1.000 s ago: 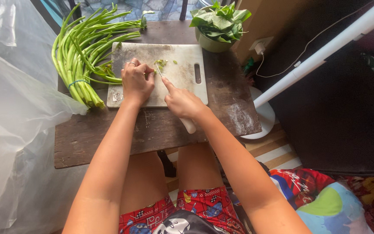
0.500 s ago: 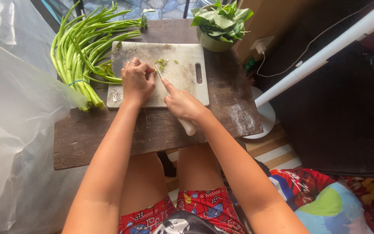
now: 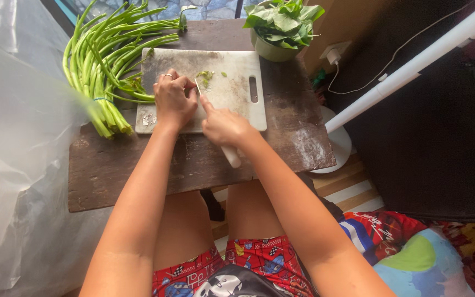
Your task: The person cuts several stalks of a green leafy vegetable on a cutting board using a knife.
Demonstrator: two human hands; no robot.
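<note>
A dark, worn wooden worktop (image 3: 138,176) is seen from above, its surface scuffed and marked with a pale, dusty patch near the right edge. A white cutting board (image 3: 232,93) with a handle slot is laid on it towards the far side. A bundle of long green stems (image 3: 103,58) is laid just left of the board. A green bowl (image 3: 270,50) heaped with leaves is set at the far right corner.

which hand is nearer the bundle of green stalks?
Left. The left hand rests on the cutting board right beside the bundle of green stalks; the right hand, gripping the knife, is farther away.
</note>
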